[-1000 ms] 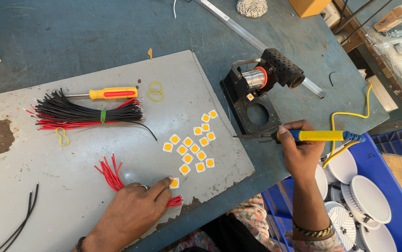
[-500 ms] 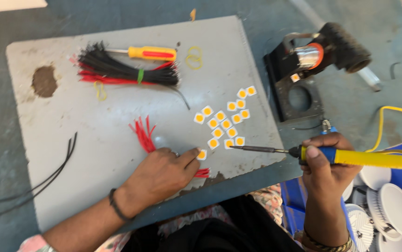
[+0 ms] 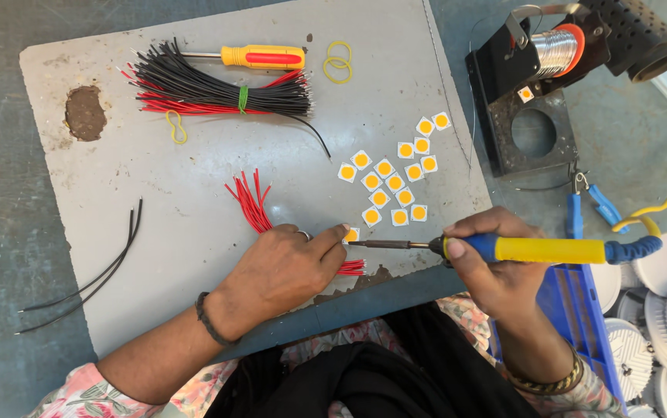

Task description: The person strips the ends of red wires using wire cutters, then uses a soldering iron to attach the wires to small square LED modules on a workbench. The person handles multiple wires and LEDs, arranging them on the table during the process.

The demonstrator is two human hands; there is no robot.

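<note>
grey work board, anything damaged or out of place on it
Yes. The grey work board has a brown burnt-looking patch near its far left corner and a chipped, ragged near edge beside the left hand. One square LED chip lies apart from the cluster, on the black soldering stand.

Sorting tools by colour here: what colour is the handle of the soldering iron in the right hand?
Yellow with blue ends, on the soldering iron; clearest in the head view.
</note>
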